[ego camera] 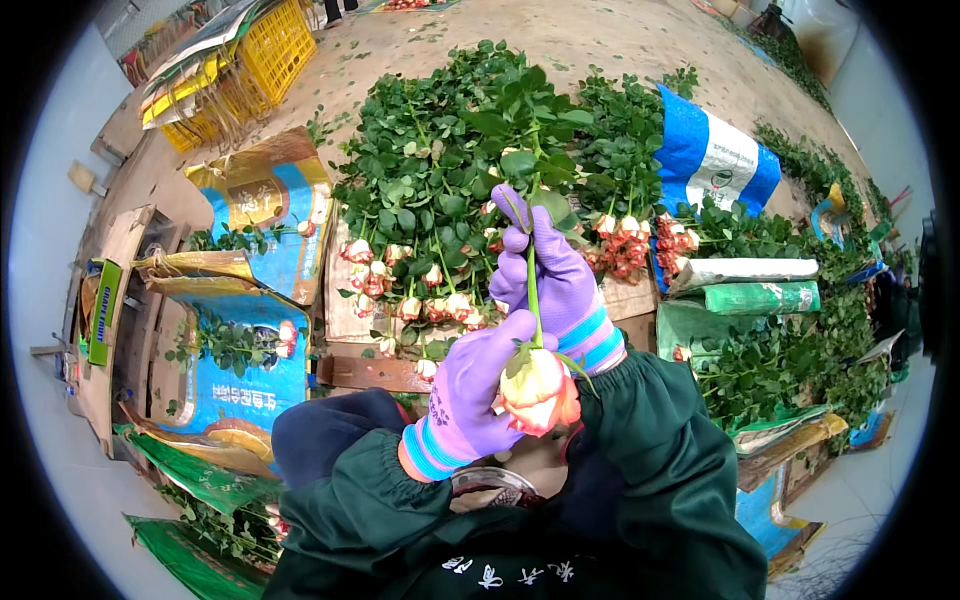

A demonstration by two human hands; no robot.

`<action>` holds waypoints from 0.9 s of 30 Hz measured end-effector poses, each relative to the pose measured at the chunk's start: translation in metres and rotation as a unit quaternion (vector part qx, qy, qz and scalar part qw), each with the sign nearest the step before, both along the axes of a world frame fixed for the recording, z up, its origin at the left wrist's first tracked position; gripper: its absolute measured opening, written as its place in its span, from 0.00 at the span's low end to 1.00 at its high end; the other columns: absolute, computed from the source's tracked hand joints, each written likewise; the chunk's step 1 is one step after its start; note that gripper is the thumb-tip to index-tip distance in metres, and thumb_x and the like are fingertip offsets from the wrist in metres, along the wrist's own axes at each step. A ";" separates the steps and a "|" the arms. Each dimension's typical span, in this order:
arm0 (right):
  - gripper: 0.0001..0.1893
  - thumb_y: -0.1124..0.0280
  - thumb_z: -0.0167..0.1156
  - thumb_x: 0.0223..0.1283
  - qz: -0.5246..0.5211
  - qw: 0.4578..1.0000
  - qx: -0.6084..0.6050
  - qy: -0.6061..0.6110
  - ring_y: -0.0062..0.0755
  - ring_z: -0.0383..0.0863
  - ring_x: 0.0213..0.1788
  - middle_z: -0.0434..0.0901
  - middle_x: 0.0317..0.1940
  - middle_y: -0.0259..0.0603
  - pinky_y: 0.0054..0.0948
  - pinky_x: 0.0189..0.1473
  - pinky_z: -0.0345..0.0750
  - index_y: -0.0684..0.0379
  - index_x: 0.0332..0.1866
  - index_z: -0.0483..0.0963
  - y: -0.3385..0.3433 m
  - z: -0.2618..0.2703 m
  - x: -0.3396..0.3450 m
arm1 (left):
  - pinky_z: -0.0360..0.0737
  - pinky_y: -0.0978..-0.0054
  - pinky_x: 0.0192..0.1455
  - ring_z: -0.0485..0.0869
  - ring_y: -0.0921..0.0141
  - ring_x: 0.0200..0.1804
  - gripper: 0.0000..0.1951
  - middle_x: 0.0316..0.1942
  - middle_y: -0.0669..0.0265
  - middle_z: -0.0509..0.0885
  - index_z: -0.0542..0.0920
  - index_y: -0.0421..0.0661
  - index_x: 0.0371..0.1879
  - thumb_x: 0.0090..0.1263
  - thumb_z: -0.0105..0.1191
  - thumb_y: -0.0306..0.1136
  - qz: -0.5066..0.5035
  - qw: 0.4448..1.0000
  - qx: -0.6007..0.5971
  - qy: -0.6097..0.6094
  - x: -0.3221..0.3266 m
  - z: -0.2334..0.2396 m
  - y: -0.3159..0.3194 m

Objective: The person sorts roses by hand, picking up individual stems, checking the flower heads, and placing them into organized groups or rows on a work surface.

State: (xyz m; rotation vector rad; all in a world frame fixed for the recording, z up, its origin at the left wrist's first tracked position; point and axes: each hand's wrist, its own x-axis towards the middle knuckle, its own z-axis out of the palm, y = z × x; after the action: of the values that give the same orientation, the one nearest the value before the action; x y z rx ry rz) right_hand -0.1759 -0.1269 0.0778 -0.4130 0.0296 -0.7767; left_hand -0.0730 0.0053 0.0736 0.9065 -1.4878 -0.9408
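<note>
A pink-and-cream rose [540, 391] hangs bloom down towards me, its green stem running up between both gloved hands. My left hand [474, 382], in a purple glove with a blue-striped cuff, has its thumb and fingers closed around the stem just by the bloom. Higher up, my right hand [544, 274], gloved alike, grips the stem where leaves branch off. The stem's leafy top lies over a large heap of cut roses [442, 172], whose blooms point towards me. How tightly each finger presses is partly hidden.
Left are blue and gold printed sacks [259, 382] holding a few roses. A yellow plastic crate [277, 49] stands at the upper left. Right are a blue-and-white sack [716, 157], green sacking [761, 297] and more rose stems. A wooden board [373, 373] lies before my knees.
</note>
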 end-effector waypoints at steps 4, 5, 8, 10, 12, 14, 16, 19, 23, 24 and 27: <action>0.24 0.56 0.52 0.70 -0.026 0.977 -0.117 0.178 0.19 0.73 0.32 0.76 0.34 0.31 0.20 0.36 0.73 0.51 0.68 0.64 -0.004 0.005 -0.010 | 0.79 0.61 0.40 0.83 0.58 0.38 0.33 0.49 0.55 0.80 0.69 0.43 0.62 0.60 0.61 0.46 0.019 0.968 -0.193 -0.157 0.013 0.002 -0.017; 0.25 0.56 0.52 0.70 -0.040 0.948 -0.171 0.265 0.18 0.73 0.31 0.75 0.33 0.31 0.19 0.35 0.72 0.52 0.69 0.63 -0.009 0.005 -0.021 | 0.79 0.63 0.39 0.83 0.59 0.38 0.33 0.47 0.56 0.80 0.70 0.43 0.61 0.59 0.62 0.47 -0.014 0.965 -0.181 -0.191 0.017 0.002 -0.018; 0.23 0.61 0.56 0.66 0.030 0.834 -0.288 0.470 0.14 0.68 0.19 0.76 0.27 0.29 0.17 0.22 0.67 0.54 0.64 0.68 -0.022 -0.006 -0.043 | 0.75 0.62 0.43 0.80 0.59 0.39 0.33 0.47 0.57 0.79 0.67 0.44 0.64 0.61 0.57 0.45 -0.101 0.902 -0.166 -0.385 0.007 -0.022 -0.009; 0.19 0.66 0.62 0.61 0.043 0.714 -0.359 0.600 0.15 0.67 0.13 0.79 0.25 0.32 0.19 0.18 0.68 0.56 0.57 0.74 -0.016 -0.027 -0.062 | 0.75 0.62 0.44 0.79 0.58 0.37 0.34 0.49 0.57 0.77 0.62 0.45 0.68 0.64 0.55 0.44 -0.153 0.845 -0.108 -0.500 -0.001 -0.048 0.014; 0.21 0.63 0.64 0.57 0.106 0.646 -0.322 0.684 0.26 0.78 0.19 0.83 0.28 0.41 0.27 0.23 0.74 0.58 0.56 0.74 -0.007 -0.078 -0.088 | 0.75 0.62 0.43 0.80 0.58 0.36 0.34 0.45 0.59 0.78 0.60 0.46 0.69 0.64 0.53 0.44 -0.205 0.802 -0.076 -0.556 0.002 -0.072 0.029; 0.13 0.64 0.61 0.47 0.004 0.332 -0.489 0.807 0.56 0.80 0.41 0.81 0.33 0.52 0.48 0.44 0.76 0.59 0.37 0.77 0.011 -0.125 -0.127 | 0.75 0.64 0.41 0.79 0.60 0.34 0.32 0.39 0.61 0.78 0.64 0.47 0.67 0.64 0.53 0.44 -0.202 0.811 -0.037 -0.548 0.012 -0.073 0.039; 0.14 0.67 0.61 0.45 -0.015 0.281 -0.558 0.781 0.52 0.81 0.41 0.82 0.33 0.50 0.44 0.45 0.77 0.57 0.40 0.78 0.026 -0.152 -0.166 | 0.74 0.63 0.39 0.79 0.61 0.33 0.29 0.36 0.62 0.79 0.66 0.47 0.65 0.65 0.52 0.44 -0.186 0.817 -0.033 -0.544 0.020 -0.075 0.046; 0.13 0.67 0.63 0.45 0.060 0.263 -0.569 0.777 0.50 0.81 0.38 0.81 0.30 0.50 0.43 0.41 0.77 0.57 0.39 0.79 0.046 -0.182 -0.198 | 0.74 0.63 0.38 0.80 0.62 0.33 0.26 0.34 0.64 0.80 0.69 0.47 0.61 0.65 0.52 0.43 -0.168 0.821 -0.022 -0.545 0.024 -0.086 0.055; 0.15 0.67 0.63 0.47 0.143 0.181 -0.612 0.757 0.48 0.82 0.39 0.82 0.34 0.46 0.44 0.39 0.77 0.54 0.43 0.77 0.065 -0.204 -0.213 | 0.73 0.64 0.37 0.79 0.62 0.31 0.22 0.29 0.65 0.79 0.73 0.48 0.55 0.63 0.52 0.41 -0.127 0.842 -0.048 -0.522 0.017 -0.102 0.059; 0.15 0.67 0.62 0.47 0.163 0.184 -0.636 0.731 0.48 0.82 0.39 0.82 0.34 0.46 0.43 0.39 0.77 0.53 0.43 0.76 0.067 -0.211 -0.207 | 0.72 0.63 0.34 0.80 0.62 0.29 0.18 0.26 0.65 0.79 0.74 0.48 0.51 0.63 0.51 0.40 -0.102 0.853 -0.057 -0.508 0.016 -0.110 0.062; 0.14 0.69 0.58 0.50 0.213 0.169 -0.652 0.708 0.47 0.83 0.40 0.83 0.35 0.46 0.42 0.39 0.77 0.52 0.44 0.76 0.074 -0.210 -0.191 | 0.72 0.61 0.31 0.81 0.61 0.27 0.12 0.21 0.65 0.79 0.77 0.47 0.42 0.62 0.50 0.37 -0.103 0.866 -0.060 -0.485 0.012 -0.110 0.054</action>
State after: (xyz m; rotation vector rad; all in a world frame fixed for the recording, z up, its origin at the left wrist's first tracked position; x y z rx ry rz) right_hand -0.3672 -0.0524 -0.1322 -2.6512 1.0532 0.7742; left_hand -0.0608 0.0597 -0.0360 1.2237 -2.5060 -0.5089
